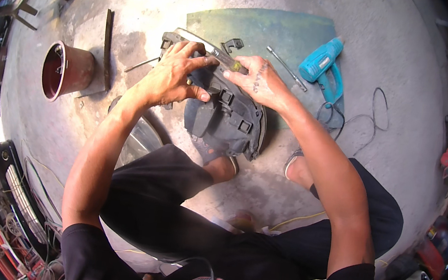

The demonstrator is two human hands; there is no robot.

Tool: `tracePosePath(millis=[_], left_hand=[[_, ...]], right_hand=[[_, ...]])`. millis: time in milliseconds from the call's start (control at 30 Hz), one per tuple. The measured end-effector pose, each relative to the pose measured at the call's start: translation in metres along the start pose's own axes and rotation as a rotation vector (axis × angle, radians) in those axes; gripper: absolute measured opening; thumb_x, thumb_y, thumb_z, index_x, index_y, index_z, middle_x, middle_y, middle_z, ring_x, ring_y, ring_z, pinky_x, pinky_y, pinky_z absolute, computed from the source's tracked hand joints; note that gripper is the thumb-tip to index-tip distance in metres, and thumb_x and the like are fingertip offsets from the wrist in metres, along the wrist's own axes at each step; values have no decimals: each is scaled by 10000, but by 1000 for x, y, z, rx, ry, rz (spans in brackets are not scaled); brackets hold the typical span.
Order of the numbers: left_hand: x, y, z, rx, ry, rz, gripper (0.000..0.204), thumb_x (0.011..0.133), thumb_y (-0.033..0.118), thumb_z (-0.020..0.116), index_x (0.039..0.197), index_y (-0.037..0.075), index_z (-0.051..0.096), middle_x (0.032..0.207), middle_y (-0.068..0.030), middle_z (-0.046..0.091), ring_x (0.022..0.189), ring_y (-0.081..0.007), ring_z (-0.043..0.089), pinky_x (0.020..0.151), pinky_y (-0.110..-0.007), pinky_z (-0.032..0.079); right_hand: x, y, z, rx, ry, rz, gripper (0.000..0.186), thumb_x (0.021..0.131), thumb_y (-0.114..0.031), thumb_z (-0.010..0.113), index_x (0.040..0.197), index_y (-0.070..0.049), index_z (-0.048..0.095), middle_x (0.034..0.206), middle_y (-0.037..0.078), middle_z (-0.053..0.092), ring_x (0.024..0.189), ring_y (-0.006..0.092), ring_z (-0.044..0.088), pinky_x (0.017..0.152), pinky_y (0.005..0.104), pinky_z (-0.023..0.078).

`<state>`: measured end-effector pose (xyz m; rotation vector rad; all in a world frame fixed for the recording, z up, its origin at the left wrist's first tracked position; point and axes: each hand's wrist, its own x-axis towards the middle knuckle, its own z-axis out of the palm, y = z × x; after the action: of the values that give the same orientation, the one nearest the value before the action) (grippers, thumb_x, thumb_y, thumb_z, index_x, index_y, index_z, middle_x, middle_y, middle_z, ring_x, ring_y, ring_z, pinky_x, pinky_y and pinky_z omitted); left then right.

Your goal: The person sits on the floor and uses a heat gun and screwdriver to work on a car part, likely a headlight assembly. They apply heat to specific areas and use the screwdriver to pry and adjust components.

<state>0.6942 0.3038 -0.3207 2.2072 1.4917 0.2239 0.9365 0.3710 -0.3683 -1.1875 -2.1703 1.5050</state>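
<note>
Head view: black plastic housing (232, 114) is seen in front of the feet (222, 168), left hand (177, 76) splayed open against it, screwdriver-like tool (235, 65) gripped by right hand (261, 82); left hand could be jabbed if tool slips.

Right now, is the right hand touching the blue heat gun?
Apart: the head view shows the metal rod in the gap between the right hand and the blue heat gun.
</note>
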Motion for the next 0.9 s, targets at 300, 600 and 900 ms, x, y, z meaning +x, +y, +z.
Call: tracePosePath(millis=[300,600,900], left_hand=[[-6,-7,1,-73,15,-5,890,663,509,892,1385,51,644,1416,-225,504,1348,-418,466,1148,-513,430],[-3,-12,7,-101,83,40,862,626,526,884,1323,55,696,1308,-183,575,1255,-397,522,1087,-506,451],[-3,-15,8,-94,70,44,819,639,506,890,1296,53,710,1269,-169,593,1258,-387,518,1089,-492,432]], right_hand=[[-49,-49,-43,-589,-70,-348,214,949,-162,646,1086,-16,720,907,208,712,858,405,697,755,491,556],[-23,-84,-21,-1078,-187,-520,119,862,-119,662,935,-43,716,802,133,669,826,332,695,664,442,556],[-5,-94,-17,-1050,-186,-729,76,731,-115,684,687,-121,746,681,129,682,699,339,708,646,449,562]])
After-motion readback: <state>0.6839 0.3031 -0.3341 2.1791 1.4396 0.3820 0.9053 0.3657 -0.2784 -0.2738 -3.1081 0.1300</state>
